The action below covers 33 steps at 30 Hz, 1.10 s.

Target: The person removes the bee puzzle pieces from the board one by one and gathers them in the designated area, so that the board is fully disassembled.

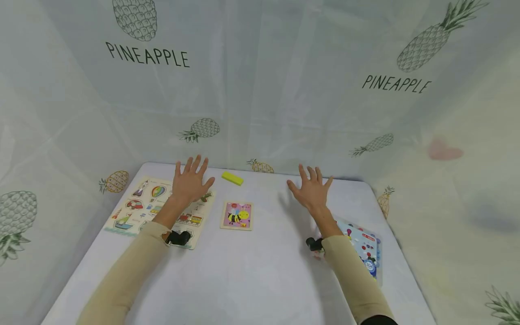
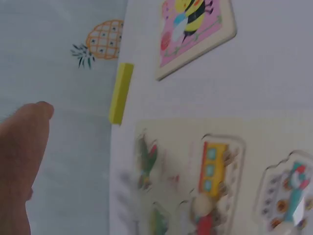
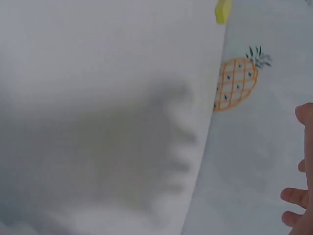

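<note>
My left hand, fingers spread, is raised over the wooden peg puzzle board with its vehicle pictures. The left arm covers part of that board. Fingers apart, my right hand hovers above the white table, casting a shadow there, and holds nothing. Between the hands lies a small square bee puzzle in a wooden frame. Behind it, near the far edge, is a yellow block; the left wrist view shows this yellow bar beside the puzzle board.
A light blue printed packet lies on the right, partly hidden beneath the right forearm. The white table ends at a hanging pineapple-print cloth behind and on both sides. Each wrist wears a small black camera.
</note>
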Motion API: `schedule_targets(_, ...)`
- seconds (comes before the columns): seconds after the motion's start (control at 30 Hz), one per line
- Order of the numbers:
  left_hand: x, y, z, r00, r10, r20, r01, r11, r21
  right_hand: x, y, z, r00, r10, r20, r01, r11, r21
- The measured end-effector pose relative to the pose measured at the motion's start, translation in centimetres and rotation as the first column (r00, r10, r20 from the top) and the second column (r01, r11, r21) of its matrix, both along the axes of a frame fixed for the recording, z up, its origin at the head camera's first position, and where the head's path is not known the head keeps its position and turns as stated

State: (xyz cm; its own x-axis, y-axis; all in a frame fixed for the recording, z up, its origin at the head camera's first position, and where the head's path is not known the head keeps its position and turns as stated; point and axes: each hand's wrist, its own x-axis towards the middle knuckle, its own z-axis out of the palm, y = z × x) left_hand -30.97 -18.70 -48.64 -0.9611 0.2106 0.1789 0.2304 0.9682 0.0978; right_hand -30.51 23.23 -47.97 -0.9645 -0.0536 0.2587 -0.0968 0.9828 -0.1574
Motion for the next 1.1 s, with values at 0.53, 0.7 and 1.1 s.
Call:
schedule_targets(0.53,5.8,6.2,-5.4,0.979,-0.187,0.086,0.173,0.974,0.149,5.8,-8.6,-5.4,0.948,0.281,0.149,-0.201,0.893,-0.402)
schedule_targets(0.7,7.0,7.7,-6.4,0.969,-0.231,0.084,0.213,0.96,0.181,6.3,-10.0,-6.3,0.929,0.323,0.179,-0.221,0.875,-0.43)
schedule_targets(1.1,7.8,8.9,-7.8,0.962,-0.271,0.034,0.26,0.945,0.197,5.1,-11.7,-7.4,0.932,0.296,0.21,-0.221,0.921,-0.321)
